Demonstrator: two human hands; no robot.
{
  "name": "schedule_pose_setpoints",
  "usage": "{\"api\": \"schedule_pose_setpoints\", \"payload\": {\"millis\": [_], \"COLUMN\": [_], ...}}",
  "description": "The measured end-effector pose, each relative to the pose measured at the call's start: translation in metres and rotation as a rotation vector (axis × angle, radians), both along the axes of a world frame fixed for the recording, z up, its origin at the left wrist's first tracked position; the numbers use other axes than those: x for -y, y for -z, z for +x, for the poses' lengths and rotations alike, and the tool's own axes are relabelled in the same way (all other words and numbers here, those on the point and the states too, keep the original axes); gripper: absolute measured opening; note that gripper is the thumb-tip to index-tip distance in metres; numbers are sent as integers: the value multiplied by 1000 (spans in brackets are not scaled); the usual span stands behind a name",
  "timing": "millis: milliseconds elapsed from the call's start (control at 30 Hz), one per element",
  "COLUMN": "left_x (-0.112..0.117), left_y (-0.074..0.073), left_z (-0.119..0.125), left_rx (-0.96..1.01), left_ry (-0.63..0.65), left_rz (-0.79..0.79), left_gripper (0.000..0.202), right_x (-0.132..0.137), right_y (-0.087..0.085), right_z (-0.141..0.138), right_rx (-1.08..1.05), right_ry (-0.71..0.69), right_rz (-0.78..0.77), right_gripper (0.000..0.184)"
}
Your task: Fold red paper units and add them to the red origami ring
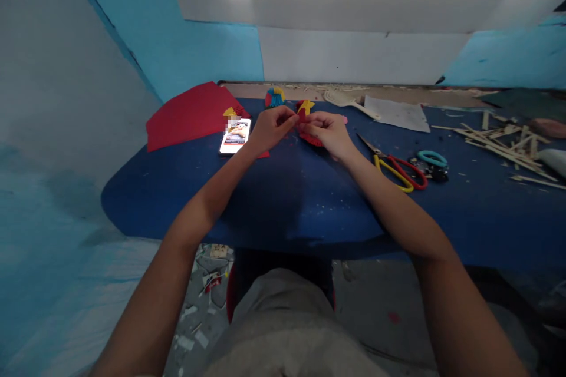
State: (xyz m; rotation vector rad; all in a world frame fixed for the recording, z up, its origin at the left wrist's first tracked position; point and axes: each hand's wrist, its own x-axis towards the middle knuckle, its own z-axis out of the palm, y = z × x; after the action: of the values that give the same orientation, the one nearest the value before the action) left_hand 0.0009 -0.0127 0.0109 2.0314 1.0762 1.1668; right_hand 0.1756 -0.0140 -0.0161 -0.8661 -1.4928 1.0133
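Observation:
My left hand (273, 128) and my right hand (328, 131) meet over the back of the table, fingertips pinched close together. Between them is a small red paper piece (301, 116), gripped from both sides. A yellow paper piece (306, 105) shows just behind the fingertips. Under my right hand a red fringed paper piece (311, 140) pokes out; whether it joins the held piece, I cannot tell. A lit phone (236, 136) lies left of my left hand. Behind it is a large red paper sheet (190, 116) with a yellow and dark red fringed piece (230, 112) on it.
Scissors with one red and one yellow handle (398, 172) lie near my right forearm, beside a teal ring (432, 158). A blue and yellow fringed piece (275, 96), a white paper (397, 113) and a pale spatula-like tool (351, 103) sit at the back. Wooden sticks (508, 144) pile at right.

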Motion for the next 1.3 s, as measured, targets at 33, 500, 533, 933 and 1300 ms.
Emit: {"api": "schedule_pose_setpoints", "payload": {"millis": [33,500,533,933,1300], "left_x": [0,3,3,9,6], "left_y": [0,2,3,6,8], "left_z": [0,-2,-2,-3,0], "left_rx": [-13,-87,-88,-253,-72], "left_ry": [-4,77,81,66,-62], "left_rz": [24,192,204,411,370], "left_gripper": [15,19,20,25,21], "right_x": [0,5,6,14,19], "right_y": [-1,-19,-19,-27,-14], "right_z": [0,17,17,23,8], "right_rx": [-3,-53,-47,607,591], "right_ry": [6,-59,-55,78,256], "right_rz": [-8,-160,-143,674,753], "right_gripper": [22,26,27,21,17]}}
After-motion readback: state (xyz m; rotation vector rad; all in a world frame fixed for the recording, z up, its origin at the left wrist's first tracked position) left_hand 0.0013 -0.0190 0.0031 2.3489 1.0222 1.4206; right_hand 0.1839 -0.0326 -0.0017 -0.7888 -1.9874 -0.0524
